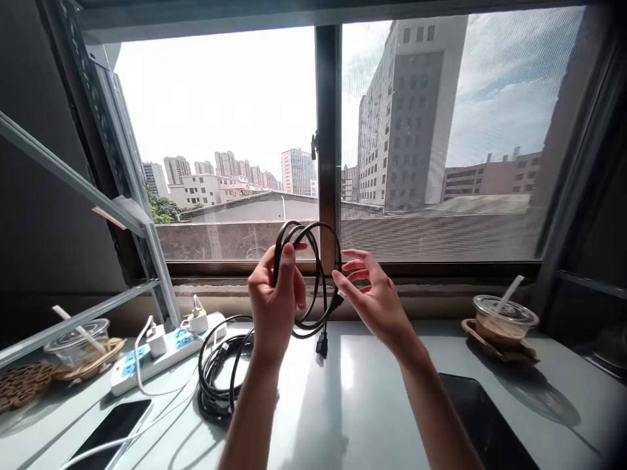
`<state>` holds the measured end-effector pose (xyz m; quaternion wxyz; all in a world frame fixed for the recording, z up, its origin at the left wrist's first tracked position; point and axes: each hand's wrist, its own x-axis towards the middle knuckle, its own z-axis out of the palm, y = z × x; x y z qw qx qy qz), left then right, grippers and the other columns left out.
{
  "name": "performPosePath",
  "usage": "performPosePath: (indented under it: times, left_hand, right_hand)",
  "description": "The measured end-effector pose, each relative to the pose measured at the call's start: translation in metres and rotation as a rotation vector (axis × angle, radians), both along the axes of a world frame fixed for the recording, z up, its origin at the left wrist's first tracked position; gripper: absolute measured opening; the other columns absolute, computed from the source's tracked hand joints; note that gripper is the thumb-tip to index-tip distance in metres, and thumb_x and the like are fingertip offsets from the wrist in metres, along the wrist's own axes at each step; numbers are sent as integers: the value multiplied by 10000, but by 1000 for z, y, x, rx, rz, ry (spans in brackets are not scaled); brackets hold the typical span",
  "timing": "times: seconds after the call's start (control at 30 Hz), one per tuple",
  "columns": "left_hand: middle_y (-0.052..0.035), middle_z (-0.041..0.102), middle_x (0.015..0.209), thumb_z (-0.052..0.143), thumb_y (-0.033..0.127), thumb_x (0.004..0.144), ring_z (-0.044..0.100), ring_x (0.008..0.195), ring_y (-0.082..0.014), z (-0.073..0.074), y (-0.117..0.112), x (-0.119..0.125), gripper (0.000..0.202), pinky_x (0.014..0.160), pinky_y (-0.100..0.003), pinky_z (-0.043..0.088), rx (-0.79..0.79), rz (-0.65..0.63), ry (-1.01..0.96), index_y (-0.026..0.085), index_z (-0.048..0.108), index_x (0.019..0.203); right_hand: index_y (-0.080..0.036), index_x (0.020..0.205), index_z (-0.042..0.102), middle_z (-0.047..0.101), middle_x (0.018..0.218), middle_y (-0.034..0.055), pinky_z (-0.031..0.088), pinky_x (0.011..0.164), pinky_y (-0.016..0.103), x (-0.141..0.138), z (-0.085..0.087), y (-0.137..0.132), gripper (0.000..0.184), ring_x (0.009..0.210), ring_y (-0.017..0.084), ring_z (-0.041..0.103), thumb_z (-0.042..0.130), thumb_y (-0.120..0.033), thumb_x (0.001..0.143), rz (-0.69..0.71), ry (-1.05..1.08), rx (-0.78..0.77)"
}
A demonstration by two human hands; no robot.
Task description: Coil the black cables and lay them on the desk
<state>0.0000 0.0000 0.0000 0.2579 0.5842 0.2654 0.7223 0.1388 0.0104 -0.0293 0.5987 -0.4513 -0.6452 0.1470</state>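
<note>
Held up over the table, a looped black cable [322,267] is gripped by my left hand [277,284], thumb pressed over the coils. From the lower part of the loops a black connector [322,344] hangs down. My right hand [375,294] is just to the right of the loops, its fingers spread and curved, with nothing seen held in it. A second connector end [337,299] shows near its thumb; whether they touch I cannot tell. Behind my left forearm, another coil of black cable [210,391] lies on the table, partly hidden.
A white power strip [169,352] with plugged-in chargers and white cords stands left. A phone [110,431] lies in front of it, a dark tablet-like slab [482,418] at right. Plastic cups with straws stand at far left [81,346] and right [504,320]. A window backs the table.
</note>
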Motion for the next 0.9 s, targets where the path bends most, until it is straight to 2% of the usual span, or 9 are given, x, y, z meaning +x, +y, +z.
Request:
performPosePath:
  times: [0.1,0.17,0.27,0.37,0.47,0.53,0.63,0.8,0.9]
  left_hand:
    - [82,328,363,541,466,833,276,283,-42,-6,14,-4,312,300,-176,190,-34,-37,19,176,567,721]
    - [82,304,394,585,477,795,263,279,-35,-10,21,-6,327,286,-175,159,-76,-75,47,174,561,675]
    - [76,301,430,610,487,767,274,279,-32,-12,26,-8,335,279,-175,158,-122,-91,74,164,595,679]
    - [74,323,427,584,474,794,305,283,-38,-13,28,-13,323,292,-177,199,-98,-21,77,165,614,707]
    - [65,387,409,538,466,832,355,296,-54,-12,32,-21,320,323,-184,266,-58,99,134,171,606,727]
    - [57,417,392,523,458,845,401,323,-70,-12,37,-28,319,364,-189,318,-29,202,177,172,600,728]
    - [66,387,357,518,444,852,368,314,-68,-12,44,-40,318,367,-192,302,19,335,137,170,590,708]
    - [80,356,388,503,432,859,311,299,-50,-8,43,-56,320,327,-194,226,-4,396,-24,166,576,697]
    - [84,352,371,480,403,876,320,302,-55,-4,39,-66,305,346,-191,246,66,463,-42,169,566,701]
  right_hand:
    - [-245,1273,462,518,1174,97,499,696,293,21,-6,11,613,1013,214,549,618,-503,739,-170,10,-7]
    - [-235,1244,499,519,1189,102,497,753,308,32,-7,15,549,1067,222,532,619,-458,757,-170,-25,-25]
    - [-196,1098,599,623,1010,73,505,745,281,42,-4,12,359,947,180,605,530,-441,844,103,-64,-99]
    - [-169,1014,627,650,820,39,502,566,211,44,5,-1,324,678,116,634,508,-435,872,446,-53,-166]
    - [-169,930,639,611,639,-11,416,389,165,43,12,-15,213,431,59,535,571,-355,854,636,-19,-117]
    - [-179,903,636,566,564,-33,335,311,158,45,13,-22,164,351,43,457,576,-324,855,697,4,-81]
    - [-229,924,612,518,565,-41,264,293,168,50,12,-21,156,349,40,406,526,-354,886,647,101,-17]
    - [-280,839,567,389,623,-28,273,377,207,63,7,3,109,450,67,356,579,-388,842,411,444,148]
    - [-272,761,535,207,532,-58,260,390,227,72,0,17,212,396,72,193,553,-466,846,463,493,140]
